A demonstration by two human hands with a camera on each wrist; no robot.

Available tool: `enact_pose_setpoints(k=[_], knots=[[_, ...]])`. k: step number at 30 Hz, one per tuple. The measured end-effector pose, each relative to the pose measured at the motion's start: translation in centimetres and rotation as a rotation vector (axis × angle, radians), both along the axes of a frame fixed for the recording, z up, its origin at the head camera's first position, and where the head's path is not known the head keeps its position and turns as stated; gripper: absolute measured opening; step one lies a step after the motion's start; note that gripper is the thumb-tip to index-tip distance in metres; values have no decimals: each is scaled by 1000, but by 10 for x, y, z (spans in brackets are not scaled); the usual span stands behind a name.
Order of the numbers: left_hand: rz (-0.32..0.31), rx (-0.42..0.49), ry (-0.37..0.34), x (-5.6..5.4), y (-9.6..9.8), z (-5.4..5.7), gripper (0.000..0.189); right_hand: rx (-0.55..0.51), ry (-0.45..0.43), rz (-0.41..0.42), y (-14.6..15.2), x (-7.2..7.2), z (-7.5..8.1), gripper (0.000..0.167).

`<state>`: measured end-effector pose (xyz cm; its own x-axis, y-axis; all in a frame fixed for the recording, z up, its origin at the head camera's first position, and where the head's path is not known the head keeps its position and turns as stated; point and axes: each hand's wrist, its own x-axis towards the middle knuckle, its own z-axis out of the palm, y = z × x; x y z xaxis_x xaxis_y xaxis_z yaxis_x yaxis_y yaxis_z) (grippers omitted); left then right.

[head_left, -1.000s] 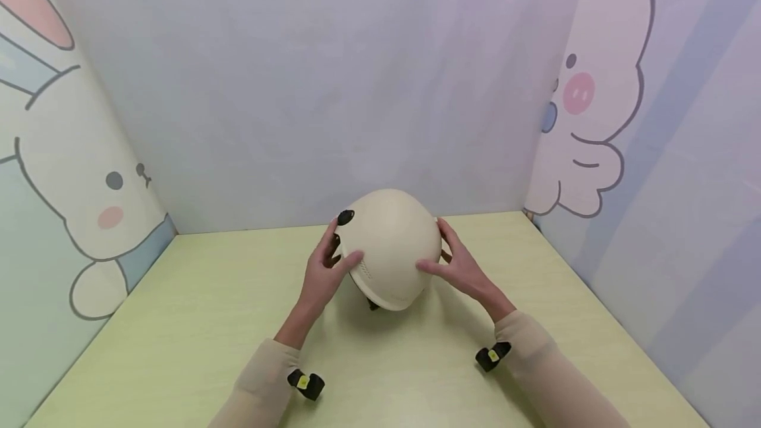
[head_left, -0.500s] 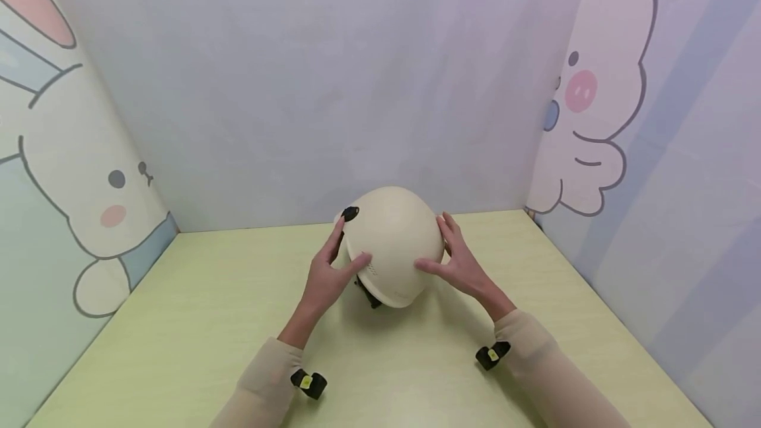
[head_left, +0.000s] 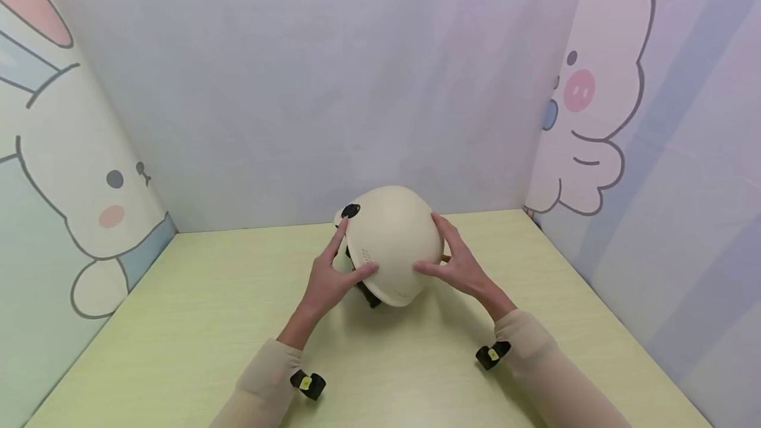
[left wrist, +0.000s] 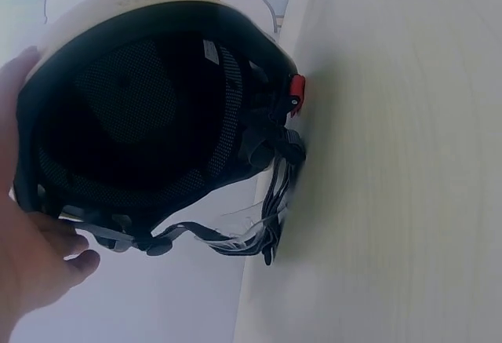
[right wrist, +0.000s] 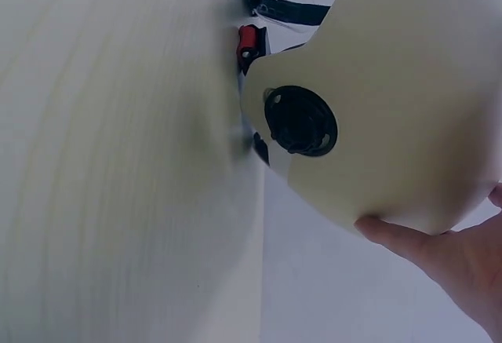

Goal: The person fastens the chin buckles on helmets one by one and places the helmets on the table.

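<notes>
Both hands hold a cream helmet (head_left: 395, 236), which is tilted with its open side toward the left. My left hand (head_left: 329, 283) grips the left rim, thumb on the shell and a finger near a black round fitting (head_left: 351, 211). In the left wrist view its fingers curl around the rim beside the black padded interior (left wrist: 129, 115). Black straps (left wrist: 212, 233) and a red buckle (left wrist: 296, 94) hang at the tabletop. My right hand (head_left: 460, 266) holds the shell's right side, thumb in front and fingers farther back. A second black fitting (right wrist: 302, 121) shows in the right wrist view.
The helmet is over a pale wooden table (head_left: 226, 309), close to its back edge. A grey cloth wall (head_left: 333, 98) rises behind. Side panels bear a cartoon rabbit (head_left: 77, 197) on the left and a pig (head_left: 600, 84) on the right.
The helmet has turned a little and shifted slightly right and back, showing more of the black strap at lower left. My left thumb now lies farther right on the shell; the right hand barely moved.
</notes>
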<state>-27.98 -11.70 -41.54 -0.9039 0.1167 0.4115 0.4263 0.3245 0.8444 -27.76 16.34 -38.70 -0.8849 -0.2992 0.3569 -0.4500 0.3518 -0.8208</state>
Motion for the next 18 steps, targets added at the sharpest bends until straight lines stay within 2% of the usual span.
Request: enact_pose_setpoints(k=[6, 10, 18], knots=[[56, 31, 108, 1, 5, 1, 85, 4, 26, -1, 2, -1, -1, 97], [31, 39, 149, 2, 7, 2, 83, 6, 17, -14, 2, -2, -1, 98], [-55, 34, 189, 2, 6, 3, 87, 12, 13, -33, 0, 0, 1, 97]])
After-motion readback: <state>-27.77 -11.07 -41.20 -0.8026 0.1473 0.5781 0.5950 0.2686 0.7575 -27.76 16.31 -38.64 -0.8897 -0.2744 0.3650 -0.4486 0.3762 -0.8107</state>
